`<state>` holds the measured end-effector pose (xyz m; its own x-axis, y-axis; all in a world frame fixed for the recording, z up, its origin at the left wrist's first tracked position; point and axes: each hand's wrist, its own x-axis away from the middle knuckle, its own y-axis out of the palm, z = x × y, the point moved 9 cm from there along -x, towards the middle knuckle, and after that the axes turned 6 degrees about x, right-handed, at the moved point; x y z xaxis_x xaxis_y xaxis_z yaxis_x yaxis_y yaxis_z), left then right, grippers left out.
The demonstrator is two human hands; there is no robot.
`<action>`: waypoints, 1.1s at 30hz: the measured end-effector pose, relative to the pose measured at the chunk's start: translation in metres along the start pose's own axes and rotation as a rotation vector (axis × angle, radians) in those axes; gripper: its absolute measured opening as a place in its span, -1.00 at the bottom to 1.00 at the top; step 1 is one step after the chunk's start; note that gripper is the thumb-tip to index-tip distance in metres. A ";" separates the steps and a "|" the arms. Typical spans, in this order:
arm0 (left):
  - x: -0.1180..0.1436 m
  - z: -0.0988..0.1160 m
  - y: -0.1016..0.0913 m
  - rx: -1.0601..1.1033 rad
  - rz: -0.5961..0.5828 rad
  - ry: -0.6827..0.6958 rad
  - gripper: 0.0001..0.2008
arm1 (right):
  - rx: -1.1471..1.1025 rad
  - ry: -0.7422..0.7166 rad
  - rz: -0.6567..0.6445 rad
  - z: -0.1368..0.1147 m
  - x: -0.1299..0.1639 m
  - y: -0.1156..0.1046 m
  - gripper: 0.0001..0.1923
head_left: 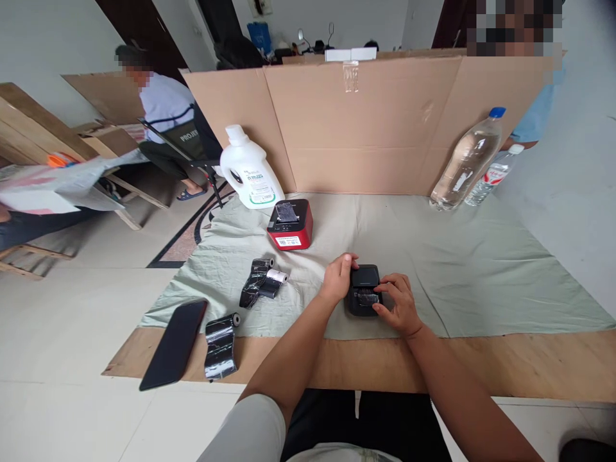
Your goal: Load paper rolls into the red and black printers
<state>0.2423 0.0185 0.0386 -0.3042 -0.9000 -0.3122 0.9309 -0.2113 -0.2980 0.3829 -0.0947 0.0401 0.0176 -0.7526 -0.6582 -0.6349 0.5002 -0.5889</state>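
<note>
A small black printer (357,309) sits on the cloth in front of me with its lid (364,276) raised. In its compartment shows a shiny black roll (369,297). My left hand (338,278) is closed against the printer's upper left side, fingertips over the lid's far corner. At the right side, my right hand (399,304) has its thumb and fingers bent around the edge of the printer beside the roll. Exactly what the fingertips grip there is partly hidden. A red and black printer (294,224) stands farther off to the left, with a dark strip on top.
Black paper rolls (260,280) and another unrolled one (221,346) lie left, near a dark phone-like slab (174,344) at the table edge. A white jug (253,170) and clear bottles (469,163) stand before a cardboard screen (360,128). Other people sit beyond.
</note>
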 end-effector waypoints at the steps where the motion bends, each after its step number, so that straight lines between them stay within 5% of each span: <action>1: 0.002 0.004 0.003 -0.061 -0.040 -0.003 -0.48 | 0.025 0.012 0.023 0.001 0.000 -0.001 -0.68; 9: 0.032 0.019 0.029 -0.437 -0.145 0.122 -0.68 | 0.087 -0.054 -0.082 -0.006 0.000 0.016 -0.38; 22: 0.037 -0.003 0.027 -0.292 -0.111 0.038 -0.58 | 0.273 0.070 -0.162 -0.008 0.005 0.025 -0.29; 26: 0.037 -0.016 0.017 0.007 -0.019 0.039 -0.63 | 0.331 0.172 -0.163 -0.019 0.010 0.033 -0.20; 29: 0.036 -0.045 0.001 0.258 0.188 -0.098 -0.65 | 0.404 0.256 -0.177 -0.026 0.013 0.043 -0.11; 33: 0.041 -0.072 -0.012 0.216 0.388 -0.264 -0.69 | 0.480 0.315 -0.164 -0.030 0.009 0.048 -0.14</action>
<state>0.2037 0.0117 -0.0354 0.1069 -0.9875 -0.1157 0.9941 0.1080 -0.0039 0.3295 -0.0898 0.0197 -0.1909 -0.8906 -0.4129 -0.2219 0.4489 -0.8656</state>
